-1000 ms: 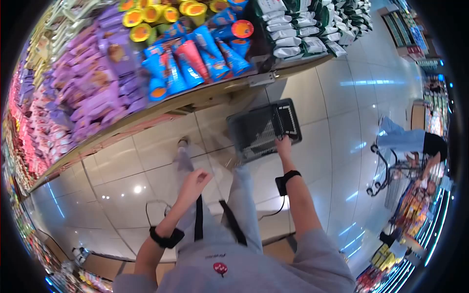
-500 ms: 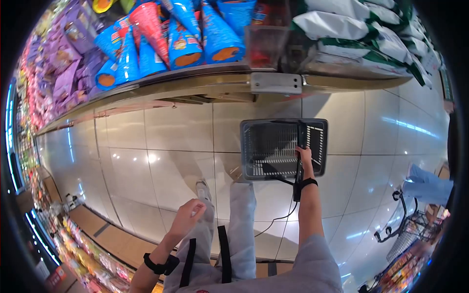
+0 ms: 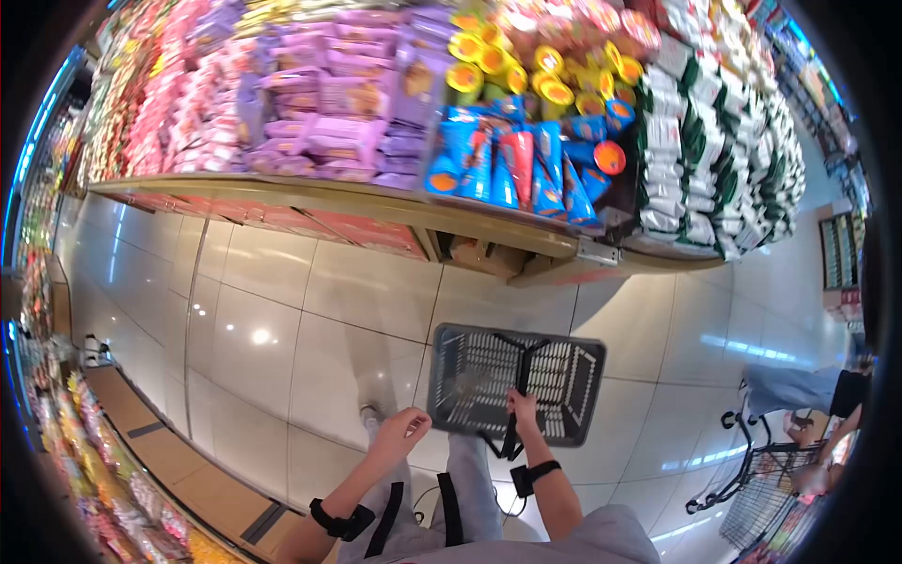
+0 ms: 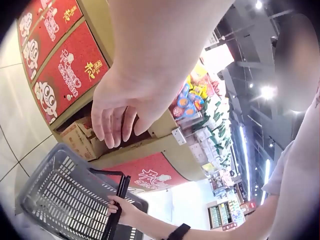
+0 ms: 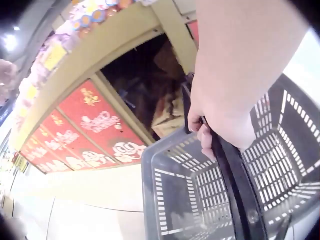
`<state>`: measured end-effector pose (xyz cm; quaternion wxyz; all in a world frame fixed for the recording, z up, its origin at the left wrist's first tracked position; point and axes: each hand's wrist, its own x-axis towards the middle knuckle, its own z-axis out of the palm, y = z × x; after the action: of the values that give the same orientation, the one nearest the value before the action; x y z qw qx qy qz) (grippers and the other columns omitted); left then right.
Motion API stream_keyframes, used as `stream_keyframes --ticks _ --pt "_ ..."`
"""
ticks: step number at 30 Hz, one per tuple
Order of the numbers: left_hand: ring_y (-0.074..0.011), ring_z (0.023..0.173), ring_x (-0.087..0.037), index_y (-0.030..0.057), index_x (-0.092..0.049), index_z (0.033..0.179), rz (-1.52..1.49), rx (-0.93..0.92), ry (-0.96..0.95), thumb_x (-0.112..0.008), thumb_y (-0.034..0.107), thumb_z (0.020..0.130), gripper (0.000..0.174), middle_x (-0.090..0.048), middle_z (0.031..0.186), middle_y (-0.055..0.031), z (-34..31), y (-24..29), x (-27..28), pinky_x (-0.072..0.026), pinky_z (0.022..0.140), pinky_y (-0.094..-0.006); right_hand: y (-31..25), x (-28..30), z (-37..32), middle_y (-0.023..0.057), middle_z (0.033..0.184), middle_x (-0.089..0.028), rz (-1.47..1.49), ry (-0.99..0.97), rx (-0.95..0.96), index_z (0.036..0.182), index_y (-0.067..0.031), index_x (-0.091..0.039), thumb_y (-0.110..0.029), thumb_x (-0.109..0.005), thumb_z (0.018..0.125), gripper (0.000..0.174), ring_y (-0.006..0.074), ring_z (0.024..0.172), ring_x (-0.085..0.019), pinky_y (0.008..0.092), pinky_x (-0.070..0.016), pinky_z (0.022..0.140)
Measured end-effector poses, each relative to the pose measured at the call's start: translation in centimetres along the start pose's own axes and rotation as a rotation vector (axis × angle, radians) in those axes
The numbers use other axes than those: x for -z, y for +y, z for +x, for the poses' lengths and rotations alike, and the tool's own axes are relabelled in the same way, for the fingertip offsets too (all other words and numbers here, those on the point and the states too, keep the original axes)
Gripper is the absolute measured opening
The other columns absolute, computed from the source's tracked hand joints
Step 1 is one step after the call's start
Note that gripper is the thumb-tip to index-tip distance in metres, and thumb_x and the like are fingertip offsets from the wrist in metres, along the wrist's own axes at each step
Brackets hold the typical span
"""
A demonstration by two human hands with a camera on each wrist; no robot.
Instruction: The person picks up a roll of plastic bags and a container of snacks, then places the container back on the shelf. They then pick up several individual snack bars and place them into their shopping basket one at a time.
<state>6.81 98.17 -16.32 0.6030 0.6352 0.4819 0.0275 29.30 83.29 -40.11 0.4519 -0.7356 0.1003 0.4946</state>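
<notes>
A grey slotted plastic shopping basket point(image 3: 590, 385) hangs in front of my legs, with no goods visible inside. My right hand point(image 3: 522, 410) holds it by its black handle point(image 5: 235, 182), fingers curled round the bar in the right wrist view. To the left of the basket, my left hand point(image 3: 399, 438) hangs in the air with fingers loosely bent and holds nothing. In the left wrist view, those bent fingers point(image 4: 117, 125) overlap the display stand behind. Both wrists wear black bands.
Ahead runs a long display counter point(image 3: 366, 199) heaped with purple packets point(image 3: 348, 99), blue cone packs point(image 3: 479, 160) and green-white bags point(image 3: 700, 141). A shopping cart point(image 3: 766, 479) and a person stand at right. Low brown boxes point(image 3: 178, 442) line the left behind me.
The head view has shifted and takes in more of the counter. The basket appears lower in it, still in my right hand. My left hand stays free, loosely bent.
</notes>
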Motion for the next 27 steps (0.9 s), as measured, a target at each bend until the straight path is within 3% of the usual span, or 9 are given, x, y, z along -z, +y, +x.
stream_keyframes --ticks 6,9,13,14,17,22,25,27 --pt "-0.0207 0.074 -0.061 -0.0002 -0.057 0.091 -0.161 -0.153 0.065 -0.057 0.014 0.083 0.016 -0.061 0.083 -0.0109 -6.3 -4.7 7.7 -0.0479 0.068 -0.0291 -3.8 -9.4 -16.3 -0.0003 0.052 -0.039 0.068 -0.190 -0.020 0.066 -0.0069 -0.046 -0.022 -0.060 0.082 0.026 0.0117 0.044 -0.039 0.0284 -0.0340 0.044" --pt "-0.0139 0.073 -0.059 0.0001 -0.057 0.092 -0.159 -0.176 0.064 -0.057 0.016 0.085 0.018 -0.060 0.077 -0.0076 -10.8 -6.9 13.4 -0.0467 0.069 -0.0259 -3.6 -16.4 -24.0 0.0009 0.053 -0.039 0.035 -0.267 -0.012 0.068 -0.0065 -0.047 -0.023 -0.057 0.083 0.025 0.0145 0.047 -0.041 0.0312 -0.0360 0.046" --pt "-0.0130 0.073 -0.058 -0.0009 -0.057 0.092 -0.248 -0.209 0.142 -0.058 0.017 0.084 0.020 -0.061 0.078 -0.0080 -16.6 -9.9 21.5 -0.0462 0.068 -0.0262 -4.5 -27.2 -33.1 0.0034 0.056 -0.042 0.029 -0.434 0.060 0.086 -0.0069 -0.049 -0.030 -0.052 0.089 0.023 0.0157 0.052 -0.045 0.0333 -0.0412 0.050" --pt "-0.0132 0.075 -0.059 -0.0005 -0.058 0.093 -0.225 -0.188 0.138 -0.057 0.018 0.085 0.020 -0.061 0.080 -0.0083 -17.8 -10.5 23.6 -0.0461 0.069 -0.0260 -4.7 -29.6 -34.6 0.0042 0.057 -0.042 0.036 -0.474 0.095 0.093 -0.0072 -0.046 -0.032 -0.049 0.090 0.026 0.0165 0.053 -0.046 0.0337 -0.0424 0.052" --pt "-0.0145 0.077 -0.059 -0.0001 -0.058 0.094 -0.296 -0.147 0.168 -0.057 0.018 0.086 0.020 -0.061 0.081 -0.0079 -20.3 -12.4 28.6 -0.0461 0.071 -0.0268 -4.6 -36.3 -38.0 0.0048 0.059 -0.043 0.062 -0.570 0.077 0.092 -0.0066 -0.046 -0.033 -0.049 0.090 0.027 0.0178 0.054 -0.046 0.0341 -0.0428 0.053" --pt "-0.0173 0.091 -0.057 0.0003 -0.052 0.108 -0.340 -0.211 0.276 -0.055 0.021 0.087 0.029 -0.058 0.100 -0.0100 -22.1 -15.5 35.4 -0.0445 0.079 -0.0282 -4.2 -45.6 -43.2 0.0059 0.064 -0.046 0.003 -0.745 0.059 0.090 -0.0055 -0.045 -0.033 -0.046 0.092 0.028 0.0189 0.061 -0.048 0.0342 -0.0441 0.058" --pt "-0.0161 0.093 -0.056 0.0008 -0.049 0.112 -0.395 -0.172 0.286 -0.054 0.022 0.088 0.032 -0.057 0.101 -0.0096 -22.4 -16.5 40.3 -0.0443 0.080 -0.0280 -4.5 -51.5 -44.5 0.0061 0.065 -0.047 -0.040 -0.820 0.042 0.090 -0.0054 -0.045 -0.034 -0.046 0.092 0.028 0.0188 0.062 -0.049 0.0330 -0.0445 0.059" --pt "-0.0152 0.085 -0.057 0.0011 -0.048 0.110 -0.482 -0.212 0.286 -0.055 0.023 0.088 0.032 -0.058 0.096 -0.0087 -21.9 -17.4 43.3 -0.0456 0.075 -0.0275 -4.3 -56.0 -45.1 0.0061 0.066 -0.048 -0.046 -0.856 0.009 0.091 -0.0055 -0.046 -0.034 -0.046 0.092 0.028 0.0186 0.062 -0.050 0.0317 -0.0447 0.058"
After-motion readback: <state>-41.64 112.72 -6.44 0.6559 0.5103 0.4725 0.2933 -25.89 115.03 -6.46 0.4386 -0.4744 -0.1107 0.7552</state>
